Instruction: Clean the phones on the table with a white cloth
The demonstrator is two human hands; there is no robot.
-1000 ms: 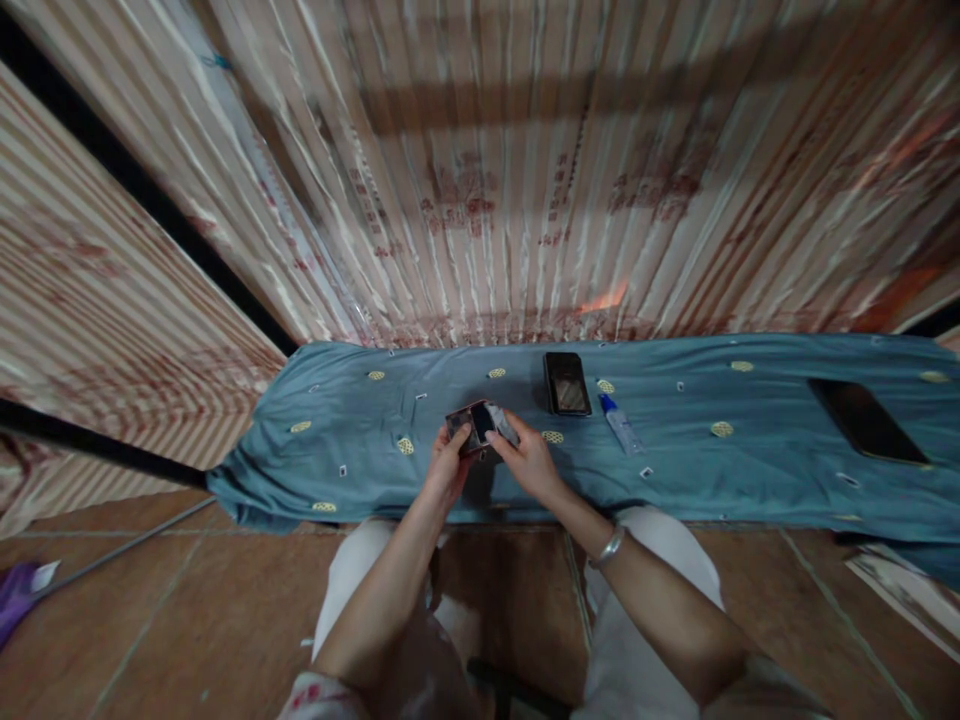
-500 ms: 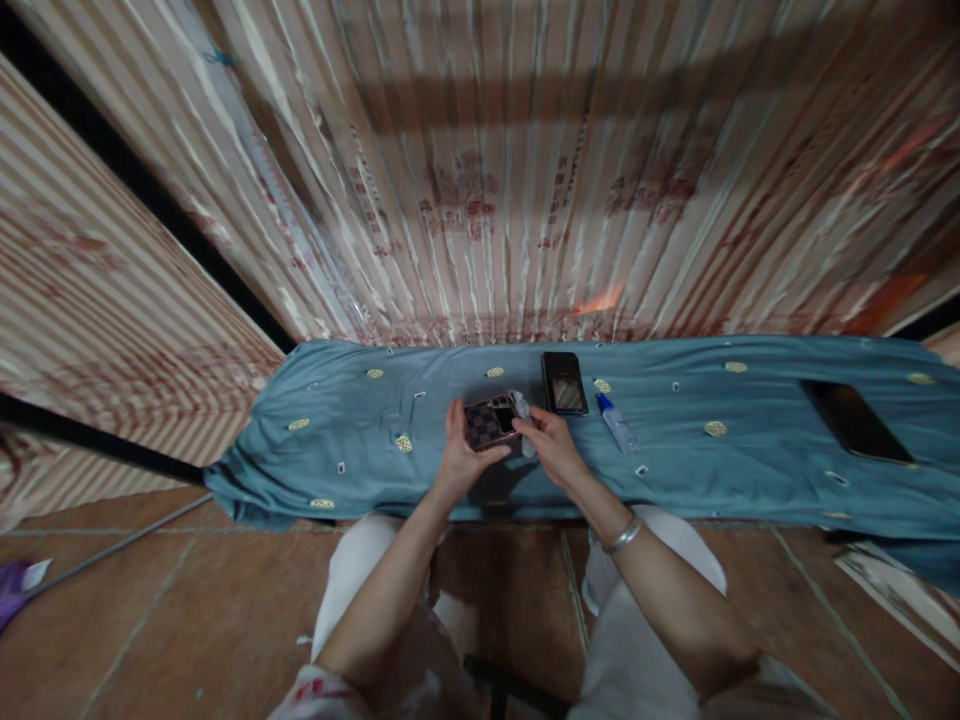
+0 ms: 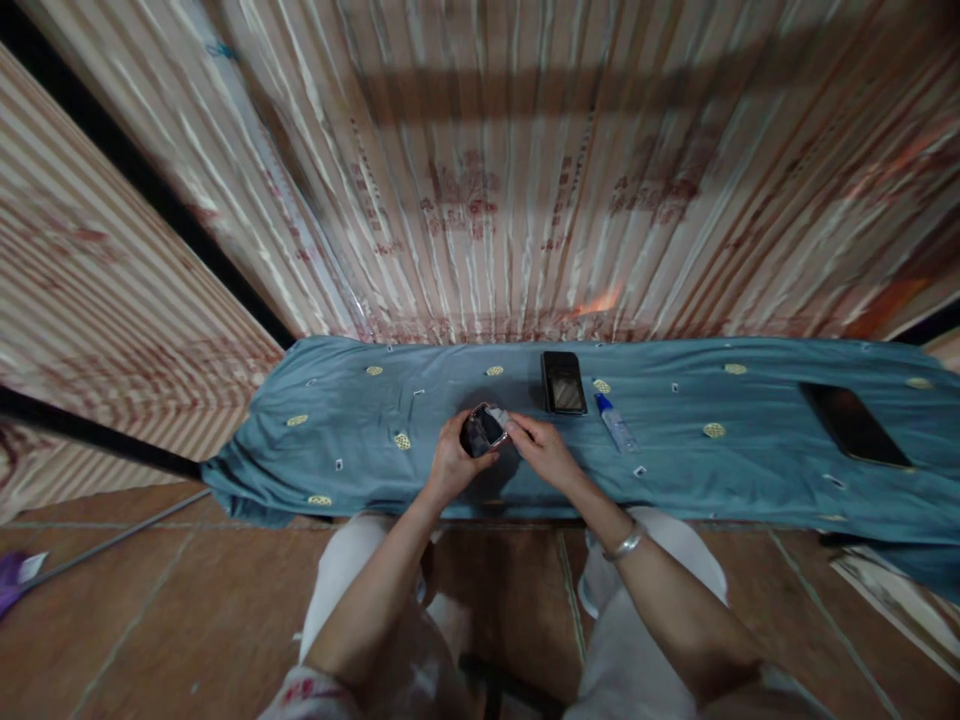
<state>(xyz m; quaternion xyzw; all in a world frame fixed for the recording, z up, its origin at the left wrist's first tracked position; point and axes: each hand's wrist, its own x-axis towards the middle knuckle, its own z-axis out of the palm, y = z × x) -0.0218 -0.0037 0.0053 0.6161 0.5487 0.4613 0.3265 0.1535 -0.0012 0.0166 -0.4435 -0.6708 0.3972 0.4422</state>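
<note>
My left hand [image 3: 451, 455] is closed round a small flip-type phone [image 3: 480, 432] with a dark checkered back and a black glossy panel. Fingers run along its far left side and the thumb along its near edge. In my right hand [image 3: 541, 448] a crumpled pale wipe or cloth [image 3: 496, 414] is pinched, pressed against the phone's right end. The phone is tilted above the bench, and my fingers cover part of it. Just beyond my right hand lies a black box-like device [image 3: 564, 382] with a shiny window. To its right is a clear small bottle with a blue cap [image 3: 615, 422].
A blue-green cloth with yellow prints [image 3: 750, 470] covers the low bench before my knees. A large dark phone [image 3: 853, 424] lies toward its right end. Striped curtains [image 3: 480, 180] hang behind, with a black pole [image 3: 135, 170] at left. Something purple [image 3: 11, 580] is on the tiled floor.
The phone has tilted and turned in my left hand, so less of its checkered back shows. My right hand has moved left with the wipe, closer to my left hand.
</note>
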